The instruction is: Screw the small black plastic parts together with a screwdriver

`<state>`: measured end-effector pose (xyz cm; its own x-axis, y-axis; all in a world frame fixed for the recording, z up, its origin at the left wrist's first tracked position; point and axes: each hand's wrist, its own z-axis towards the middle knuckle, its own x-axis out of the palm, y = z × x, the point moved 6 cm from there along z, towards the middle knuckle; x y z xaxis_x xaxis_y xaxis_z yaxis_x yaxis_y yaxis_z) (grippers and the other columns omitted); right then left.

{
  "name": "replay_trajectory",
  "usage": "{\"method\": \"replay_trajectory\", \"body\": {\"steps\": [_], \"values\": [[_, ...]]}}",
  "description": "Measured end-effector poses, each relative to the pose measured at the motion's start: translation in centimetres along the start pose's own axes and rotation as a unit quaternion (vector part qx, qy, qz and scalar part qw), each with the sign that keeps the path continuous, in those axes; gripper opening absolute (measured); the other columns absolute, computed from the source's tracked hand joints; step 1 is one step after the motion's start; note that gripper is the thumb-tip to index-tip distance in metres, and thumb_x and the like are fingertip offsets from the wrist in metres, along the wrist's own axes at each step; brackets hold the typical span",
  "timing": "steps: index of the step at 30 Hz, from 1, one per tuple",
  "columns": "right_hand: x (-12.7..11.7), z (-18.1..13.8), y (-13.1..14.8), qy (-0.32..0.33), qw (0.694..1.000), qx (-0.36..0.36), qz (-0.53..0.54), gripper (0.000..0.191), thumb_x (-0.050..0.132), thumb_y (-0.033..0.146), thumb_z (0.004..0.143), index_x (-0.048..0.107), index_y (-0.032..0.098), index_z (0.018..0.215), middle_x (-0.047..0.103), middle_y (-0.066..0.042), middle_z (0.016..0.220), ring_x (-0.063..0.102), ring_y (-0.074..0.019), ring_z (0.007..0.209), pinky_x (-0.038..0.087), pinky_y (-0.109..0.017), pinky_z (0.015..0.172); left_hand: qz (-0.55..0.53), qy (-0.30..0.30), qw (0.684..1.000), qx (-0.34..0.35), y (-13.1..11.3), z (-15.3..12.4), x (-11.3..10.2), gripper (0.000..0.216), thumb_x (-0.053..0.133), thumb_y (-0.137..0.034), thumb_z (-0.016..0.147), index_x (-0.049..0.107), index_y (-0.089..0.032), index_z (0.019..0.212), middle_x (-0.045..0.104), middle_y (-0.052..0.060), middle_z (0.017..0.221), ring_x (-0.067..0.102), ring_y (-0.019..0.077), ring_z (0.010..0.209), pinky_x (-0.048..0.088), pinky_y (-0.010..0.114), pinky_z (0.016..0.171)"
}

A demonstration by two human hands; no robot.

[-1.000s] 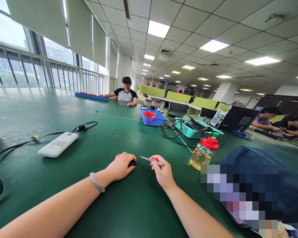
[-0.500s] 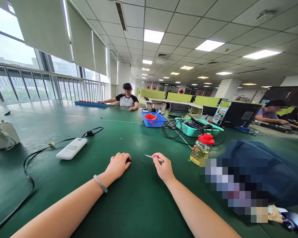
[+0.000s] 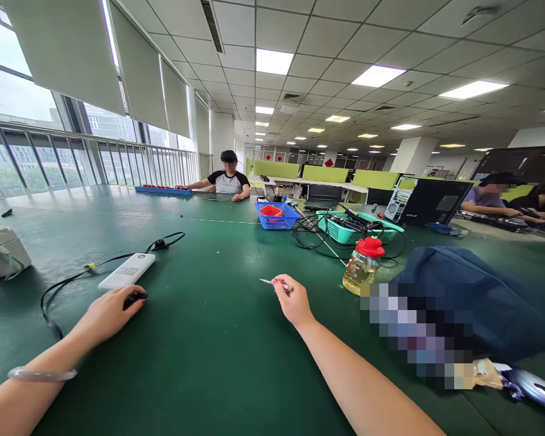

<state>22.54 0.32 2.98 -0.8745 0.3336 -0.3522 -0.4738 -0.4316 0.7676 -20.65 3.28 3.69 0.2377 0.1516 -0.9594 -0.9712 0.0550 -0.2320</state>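
Observation:
My right hand [image 3: 293, 303] rests on the green table [image 3: 218, 357], fingers pinched around a small screwdriver [image 3: 277, 283] whose metal tip points left. My left hand [image 3: 106, 315] lies further left, fingers curled over a small black object [image 3: 135, 297]. Just beyond that hand lies a white power bank [image 3: 127, 270] with a black cable [image 3: 72, 277] running off to the left. A bracelet [image 3: 40, 375] sits on my left wrist.
A jar with a red lid [image 3: 362, 265] stands right of my right hand, beside a dark blue bag [image 3: 472, 297]. Further back are a blue basket [image 3: 278, 215], a teal basket of cables [image 3: 358, 229] and a white case [image 3: 2, 253]. People sit at the far end and right.
My left hand has slid well to the left with the small black object, ending near the power bank. My right hand stays put with the screwdriver.

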Motion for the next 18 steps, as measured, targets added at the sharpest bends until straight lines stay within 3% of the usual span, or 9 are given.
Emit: {"method": "replay_trajectory", "body": {"steps": [6, 8, 14, 18], "values": [[-0.4, 0.2, -0.2, -0.012, 1.000, -0.002, 0.000, 0.032, 0.047, 0.046, 0.090, 0.064, 0.021, 0.081, 0.059, 0.000, 0.065, 0.049, -0.0134, 0.054, 0.037, -0.024, 0.049, -0.056, -0.058, 0.979, -0.185, 3.6, -1.2, -3.6, 0.058, 0.031, -0.057, 0.089, 0.059, -0.018, 0.121, 0.071, 0.008, 0.095, 0.064, 0.0225, 0.078, 0.045, 0.028, 0.064], [-0.5, 0.3, -0.3, -0.015, 1.000, 0.002, -0.002, 0.032, 0.048, 0.046, 0.090, 0.064, 0.021, 0.082, 0.059, -0.001, 0.066, 0.049, -0.0134, 0.054, 0.037, -0.023, 0.049, -0.045, -0.069, 0.972, -0.219, 4.0, -1.7, -4.3, 0.060, 0.029, -0.057, 0.090, 0.059, -0.018, 0.125, 0.071, 0.008, 0.089, 0.063, 0.0227, 0.075, 0.044, 0.027, 0.061], [-0.3, 0.3, -0.6, -0.008, 1.000, 0.011, 0.003, 0.033, 0.048, 0.047, 0.090, 0.064, 0.020, 0.082, 0.058, -0.001, 0.065, 0.048, -0.0128, 0.052, 0.038, -0.023, 0.049, -0.012, -0.052, 0.980, -0.192, 4.2, -1.4, -3.9, 0.062, 0.024, -0.052, 0.094, 0.061, -0.019, 0.129, 0.072, 0.012, 0.106, 0.064, 0.0278, 0.091, 0.046, 0.028, 0.070], [-0.3, 0.2, -0.7, -0.005, 1.000, 0.015, 0.012, 0.034, 0.048, 0.049, 0.090, 0.064, 0.020, 0.082, 0.057, 0.000, 0.065, 0.049, -0.0129, 0.053, 0.039, -0.023, 0.049, 0.011, -0.021, 0.982, -0.186, 4.9, -0.9, -2.9, 0.064, 0.025, -0.055, 0.093, 0.064, -0.017, 0.127, 0.074, 0.015, 0.103, 0.065, 0.0305, 0.089, 0.046, 0.029, 0.068]]}}
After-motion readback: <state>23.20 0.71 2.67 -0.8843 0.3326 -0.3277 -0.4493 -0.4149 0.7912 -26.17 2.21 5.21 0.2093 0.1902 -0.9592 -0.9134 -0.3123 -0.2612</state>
